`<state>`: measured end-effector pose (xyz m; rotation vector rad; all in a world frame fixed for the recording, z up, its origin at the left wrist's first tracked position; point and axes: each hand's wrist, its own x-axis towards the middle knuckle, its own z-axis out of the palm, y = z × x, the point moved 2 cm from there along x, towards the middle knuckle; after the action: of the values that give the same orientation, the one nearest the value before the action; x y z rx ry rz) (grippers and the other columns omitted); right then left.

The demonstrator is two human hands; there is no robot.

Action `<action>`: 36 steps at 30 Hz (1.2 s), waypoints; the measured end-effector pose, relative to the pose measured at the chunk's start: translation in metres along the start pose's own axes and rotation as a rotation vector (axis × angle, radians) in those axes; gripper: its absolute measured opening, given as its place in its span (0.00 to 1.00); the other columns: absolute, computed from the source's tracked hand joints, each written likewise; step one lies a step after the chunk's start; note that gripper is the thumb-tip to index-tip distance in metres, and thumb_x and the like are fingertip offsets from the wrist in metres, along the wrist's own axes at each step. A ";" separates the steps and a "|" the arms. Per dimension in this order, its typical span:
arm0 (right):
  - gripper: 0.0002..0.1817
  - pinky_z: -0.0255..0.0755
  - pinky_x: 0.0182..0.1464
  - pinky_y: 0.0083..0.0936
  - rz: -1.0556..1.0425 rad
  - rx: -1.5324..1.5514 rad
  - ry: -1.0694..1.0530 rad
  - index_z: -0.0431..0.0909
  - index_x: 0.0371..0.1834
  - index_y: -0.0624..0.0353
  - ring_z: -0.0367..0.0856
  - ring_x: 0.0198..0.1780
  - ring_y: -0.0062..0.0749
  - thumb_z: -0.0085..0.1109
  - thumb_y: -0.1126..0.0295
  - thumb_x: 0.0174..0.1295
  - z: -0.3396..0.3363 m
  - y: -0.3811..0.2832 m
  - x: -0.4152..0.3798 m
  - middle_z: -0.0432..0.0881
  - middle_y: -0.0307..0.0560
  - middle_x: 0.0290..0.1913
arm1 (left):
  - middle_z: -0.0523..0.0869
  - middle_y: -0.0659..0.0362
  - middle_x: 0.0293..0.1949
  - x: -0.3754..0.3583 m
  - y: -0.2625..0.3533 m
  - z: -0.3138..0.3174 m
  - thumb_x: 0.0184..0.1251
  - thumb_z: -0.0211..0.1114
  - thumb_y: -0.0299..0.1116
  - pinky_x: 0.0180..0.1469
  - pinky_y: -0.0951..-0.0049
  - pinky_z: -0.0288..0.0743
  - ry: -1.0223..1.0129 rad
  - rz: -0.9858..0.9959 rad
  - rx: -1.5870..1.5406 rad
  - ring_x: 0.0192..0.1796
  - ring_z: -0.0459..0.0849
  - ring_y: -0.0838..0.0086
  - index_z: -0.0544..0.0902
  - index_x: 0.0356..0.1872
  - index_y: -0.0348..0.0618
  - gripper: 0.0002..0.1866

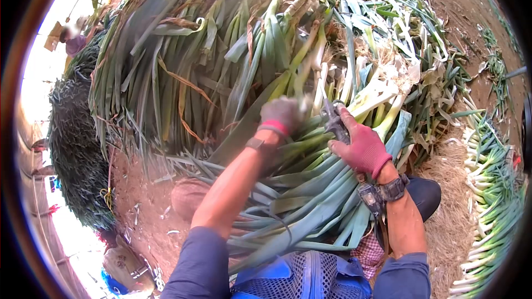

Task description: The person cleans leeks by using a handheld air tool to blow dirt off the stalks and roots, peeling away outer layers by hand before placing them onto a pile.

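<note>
My left hand (281, 115), in a grey glove with a red cuff, is smeared by motion. Its fingers look curled round a leek, with a blurred pale part at the fingertips. My right hand (363, 147), in a red glove, grips dark-handled shears (336, 124) whose tip points up and away. Long green leeks (316, 205) lie across my lap, their leaves toward me. Beyond the shears, pale stalks with dry roots (382, 91) stick out. A large heap of leeks (183, 72) rises right in front of my hands.
Trimmed leeks (482, 205) lie in a row along the right, beside a mat of dry roots (446, 210). Another tall leek stack (77, 133) stands at left. One person sits at lower left (127, 263); another is at upper left (76, 41). Bare soil (141, 199) shows between.
</note>
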<state>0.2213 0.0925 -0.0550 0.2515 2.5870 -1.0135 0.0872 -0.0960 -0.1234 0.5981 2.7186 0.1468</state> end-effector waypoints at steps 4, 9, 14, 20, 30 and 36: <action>0.51 0.79 0.58 0.51 -0.143 0.071 -0.139 0.56 0.87 0.60 0.87 0.50 0.69 0.68 0.50 0.63 0.003 -0.012 0.007 0.88 0.73 0.44 | 0.93 0.47 0.42 -0.032 -0.003 0.009 0.61 0.72 0.46 0.56 0.55 0.84 -0.311 0.174 -0.108 0.48 0.92 0.51 0.95 0.45 0.51 0.16; 0.52 0.80 0.57 0.49 -0.064 0.048 -0.171 0.56 0.86 0.63 0.88 0.50 0.67 0.68 0.50 0.63 0.010 -0.012 0.034 0.88 0.73 0.44 | 0.93 0.48 0.44 -0.034 -0.018 -0.034 0.66 0.70 0.45 0.56 0.57 0.83 -0.278 0.071 -0.450 0.49 0.92 0.53 0.94 0.49 0.48 0.17; 0.52 0.80 0.57 0.45 0.034 0.004 -0.187 0.55 0.87 0.61 0.89 0.50 0.63 0.66 0.51 0.63 0.007 -0.024 0.064 0.89 0.69 0.46 | 0.90 0.53 0.50 0.006 -0.039 -0.029 0.68 0.67 0.43 0.60 0.54 0.81 0.300 -0.028 -0.273 0.55 0.88 0.52 0.94 0.45 0.52 0.13; 0.52 0.80 0.61 0.45 0.084 -0.033 -0.055 0.57 0.87 0.59 0.88 0.55 0.64 0.67 0.48 0.62 -0.004 -0.005 0.131 0.88 0.72 0.53 | 0.88 0.57 0.54 0.043 -0.032 -0.012 0.68 0.66 0.42 0.55 0.52 0.84 0.318 -0.013 -0.032 0.53 0.89 0.55 0.90 0.47 0.52 0.12; 0.48 0.79 0.64 0.43 0.091 -0.137 0.095 0.61 0.86 0.55 0.88 0.58 0.59 0.65 0.53 0.62 -0.026 -0.004 0.203 0.89 0.66 0.57 | 0.87 0.52 0.58 0.063 -0.023 -0.022 0.67 0.71 0.48 0.55 0.49 0.84 0.089 -0.165 0.047 0.57 0.90 0.54 0.83 0.60 0.52 0.23; 0.49 0.82 0.55 0.44 0.076 -0.108 -0.039 0.57 0.88 0.55 0.90 0.47 0.56 0.63 0.52 0.64 -0.017 0.003 0.143 0.91 0.64 0.47 | 0.89 0.47 0.60 0.068 -0.020 -0.029 0.66 0.74 0.55 0.61 0.52 0.83 -0.077 -0.251 0.055 0.62 0.89 0.53 0.83 0.61 0.47 0.29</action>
<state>0.0853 0.1114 -0.1000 0.2970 2.5662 -0.8413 0.0113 -0.0855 -0.1213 0.2673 2.7011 -0.0146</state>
